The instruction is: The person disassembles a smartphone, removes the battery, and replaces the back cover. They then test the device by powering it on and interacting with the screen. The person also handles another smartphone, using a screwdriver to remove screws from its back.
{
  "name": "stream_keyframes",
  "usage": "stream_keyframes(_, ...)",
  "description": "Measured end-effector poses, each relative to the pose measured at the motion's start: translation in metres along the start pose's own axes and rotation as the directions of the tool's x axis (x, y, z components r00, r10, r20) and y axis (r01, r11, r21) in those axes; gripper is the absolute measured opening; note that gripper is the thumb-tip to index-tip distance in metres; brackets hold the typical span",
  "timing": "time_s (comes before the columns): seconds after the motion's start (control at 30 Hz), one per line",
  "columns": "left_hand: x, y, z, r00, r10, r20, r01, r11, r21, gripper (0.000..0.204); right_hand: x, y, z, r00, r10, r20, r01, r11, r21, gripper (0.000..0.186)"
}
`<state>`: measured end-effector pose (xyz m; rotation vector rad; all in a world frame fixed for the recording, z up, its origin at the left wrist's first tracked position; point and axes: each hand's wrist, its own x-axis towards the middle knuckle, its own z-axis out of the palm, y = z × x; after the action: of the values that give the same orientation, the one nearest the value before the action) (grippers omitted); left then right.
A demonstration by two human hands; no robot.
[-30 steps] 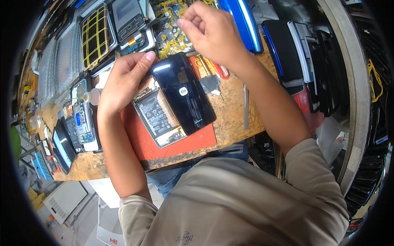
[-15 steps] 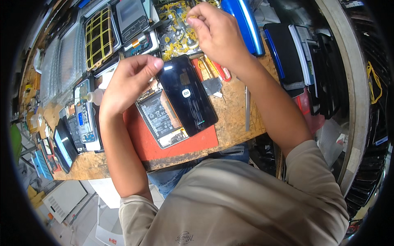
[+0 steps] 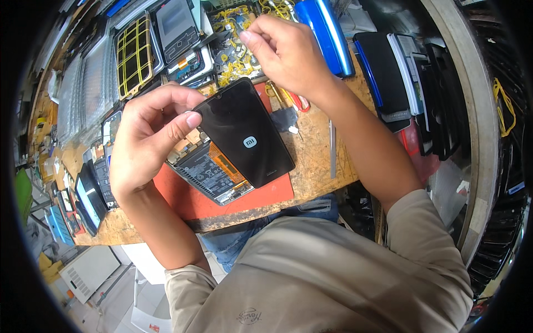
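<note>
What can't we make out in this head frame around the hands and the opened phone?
- Head view: the opened phone is half covered by the black back cover; the parts beneath are hidden.
- Right hand: curled fingers hide whatever the pinch holds; too small to tell.
- Left hand: its grip on the cover's corner shows, but the palm side is hidden.
- Yellow parts tray: partly behind the right hand, contents too small.
- Bench: edges bent and dark at the rim.

A phone repair workshop, shown by the worn wooden surface (image 3: 316,161) crowded with an opened phone (image 3: 214,172) on a red mat (image 3: 266,191), spare screens (image 3: 133,55), stacked handsets (image 3: 89,191) and a tray of small yellow parts (image 3: 236,47).
</note>
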<state>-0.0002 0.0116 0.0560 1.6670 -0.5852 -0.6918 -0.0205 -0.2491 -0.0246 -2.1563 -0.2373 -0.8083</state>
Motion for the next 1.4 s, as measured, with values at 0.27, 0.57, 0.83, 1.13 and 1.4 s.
stream_keyframes(0.27,0.005,-0.004,-0.003,0.998,-0.049,0.027,0.049,0.999,-0.001,0.02,0.004,-0.003,0.0,0.997,0.028,-0.073,-0.024,0.999,0.049,0.011)
stream_keyframes(0.57,0.016,-0.013,-0.002,0.978,-0.202,-0.042,0.205,0.977,0.058,0.02,0.004,-0.01,-0.005,0.995,0.089,0.05,-0.089,0.996,0.017,0.036)
stream_keyframes(0.83,0.028,-0.038,0.0,0.98,-0.196,-0.031,0.198,0.951,0.235,0.013,0.002,-0.008,-0.004,0.987,0.163,-0.002,-0.163,0.984,0.075,0.021)
stream_keyframes(1.13,0.026,-0.028,0.013,0.957,-0.064,-0.283,0.204,0.841,0.501,0.02,0.001,0.001,0.002,0.997,0.054,-0.06,-0.053,0.998,0.027,0.009)
stream_keyframes(1.4,0.031,-0.029,0.012,0.746,0.293,-0.598,-0.085,0.932,0.351,0.023,0.004,-0.008,-0.008,0.985,0.151,0.087,-0.151,0.988,-0.011,0.031)
